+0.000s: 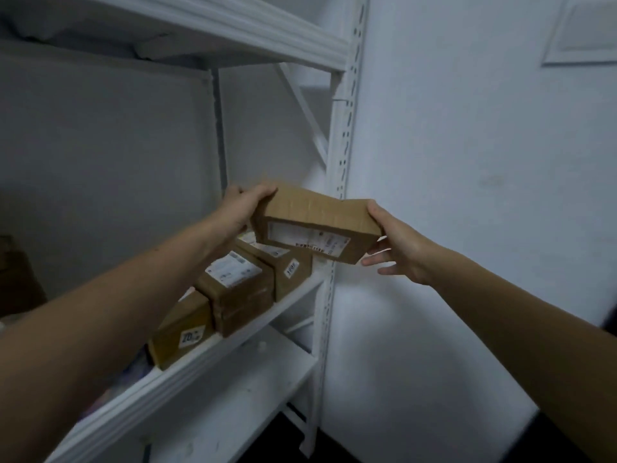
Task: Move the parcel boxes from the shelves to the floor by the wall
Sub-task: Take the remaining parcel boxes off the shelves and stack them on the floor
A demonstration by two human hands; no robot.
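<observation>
The left hand [245, 208] curls over the left end of a cardboard parcel box [317, 225]. The right hand [397, 245] pinches its right end, thumb above and fingers beneath. The box hangs tilted just above the middle shelf [233, 344], in front of the white upright [337, 182] beside the wall [467, 162]. 3 more boxes [238, 289] sit in a row beneath it, partly hidden by the left forearm. Their labels are too blurred to read.
</observation>
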